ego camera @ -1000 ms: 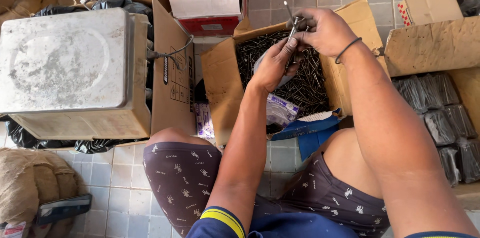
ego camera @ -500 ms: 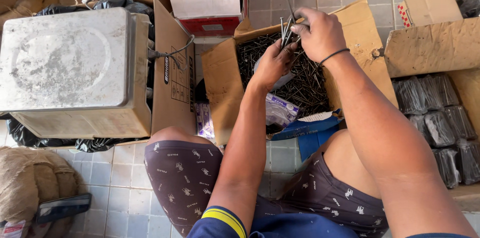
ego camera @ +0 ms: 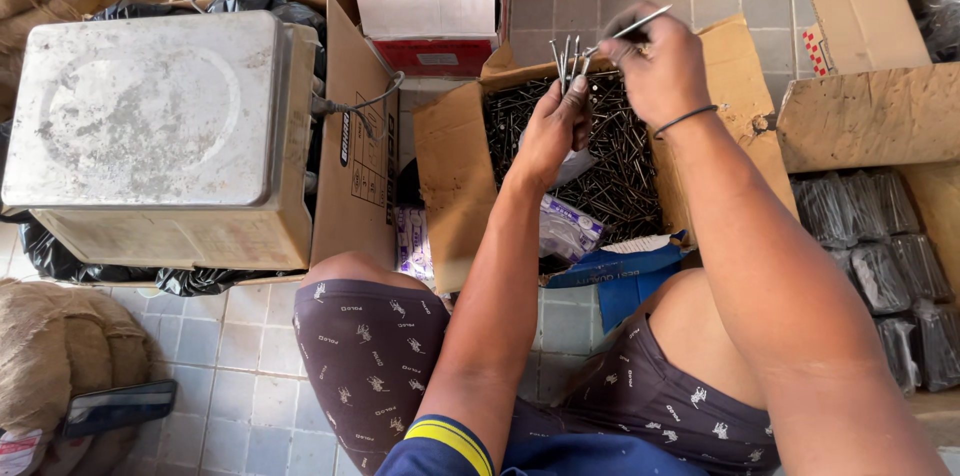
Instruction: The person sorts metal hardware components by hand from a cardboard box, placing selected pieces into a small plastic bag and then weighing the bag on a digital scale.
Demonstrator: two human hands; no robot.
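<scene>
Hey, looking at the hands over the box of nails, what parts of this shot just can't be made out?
Head view only:
- How many nails the left hand grips: the bunch is too small and partly hidden by its fingers.
- The right hand fingertips on the single nail: motion blur.
- The depth of the cardboard box: loose nails and both arms cover it.
- The dark packets at right: cut off by the frame edge.

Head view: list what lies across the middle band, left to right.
Metal scale → cardboard box of nails → left hand gripping a bunch of nails → right hand holding a single nail → bagged nail packets.
</scene>
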